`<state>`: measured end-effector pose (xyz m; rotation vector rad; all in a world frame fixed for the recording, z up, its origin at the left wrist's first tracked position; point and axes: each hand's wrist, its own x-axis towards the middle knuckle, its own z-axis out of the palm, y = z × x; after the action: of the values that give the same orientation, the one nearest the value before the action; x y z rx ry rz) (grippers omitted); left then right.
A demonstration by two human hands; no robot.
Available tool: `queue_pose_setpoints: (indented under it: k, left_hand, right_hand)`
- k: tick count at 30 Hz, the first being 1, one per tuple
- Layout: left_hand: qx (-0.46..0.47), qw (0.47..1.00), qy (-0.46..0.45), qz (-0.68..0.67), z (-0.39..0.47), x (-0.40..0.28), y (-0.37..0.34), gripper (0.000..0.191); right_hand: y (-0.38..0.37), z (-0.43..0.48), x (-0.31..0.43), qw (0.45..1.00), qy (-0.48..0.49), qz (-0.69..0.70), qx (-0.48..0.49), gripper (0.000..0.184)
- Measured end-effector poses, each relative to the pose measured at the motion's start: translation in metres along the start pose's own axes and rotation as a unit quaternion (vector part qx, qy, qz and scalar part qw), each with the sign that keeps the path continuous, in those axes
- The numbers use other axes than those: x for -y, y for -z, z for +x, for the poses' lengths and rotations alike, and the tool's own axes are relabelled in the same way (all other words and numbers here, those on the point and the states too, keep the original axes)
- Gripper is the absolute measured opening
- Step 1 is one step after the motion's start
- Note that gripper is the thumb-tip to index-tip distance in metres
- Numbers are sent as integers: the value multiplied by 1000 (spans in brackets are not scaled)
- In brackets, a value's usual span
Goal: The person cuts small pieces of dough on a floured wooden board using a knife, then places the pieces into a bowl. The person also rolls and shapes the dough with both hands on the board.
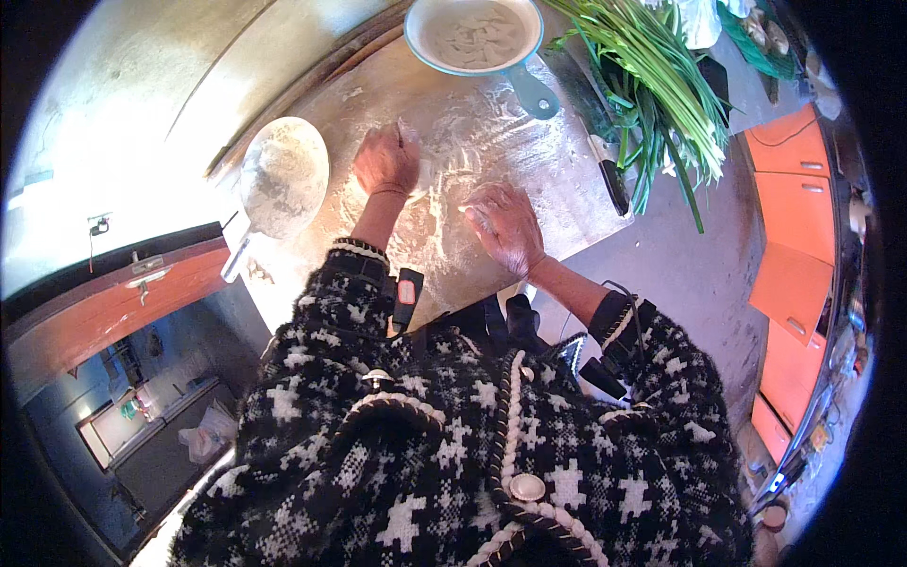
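Both of my hands work over a large wooden board [453, 276] dusted with flour. My left hand [388, 157] is curled into a loose fist, low on the board; a pale flat patch, perhaps dough, shows beside its knuckles. Nearer my body and to the right, my right hand [506, 227] is turned partly on its side with bent, floury fingers. Something whitish shows by its thumb, but whether it is dough or flour is unclear. To the left, a white long-handled scoop [322, 166] holds flour. Beyond my hands stands a pan with a blue-green handle [535, 92], containing several pale flat pieces [489, 35].
A kitchen knife with a black handle [613, 186] lies along the board's right side. Leafy green stalks [659, 85] spread beside it. Orange cabinets [790, 212] line the right, a wall [205, 92] the far left. A red-brown wooden ledge [120, 305] is at left.
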<state>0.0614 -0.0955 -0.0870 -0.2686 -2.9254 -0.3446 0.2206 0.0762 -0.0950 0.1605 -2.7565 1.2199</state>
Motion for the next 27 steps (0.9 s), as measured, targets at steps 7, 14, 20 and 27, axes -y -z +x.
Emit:
queue_pose_setpoints:
  k: [7,14,20,27]
  left_hand:
    - [8,999,34,5,33,1,-9,49]
    - [49,997,35,-57,45,5,5,53]
    - [110,993,37,-13,5,10,22,44]
    - [-19,995,82,-47,-61,3,15,34]
  right_hand:
    - [-1,0,-2,1000,12,-3,-14,23]
    - [1,2,-7,997,65,-25,-30,17]
    - [-7,5,-13,992,76,-47,-85,17]
    - [-4,6,-7,996,53,-31,-68,21]
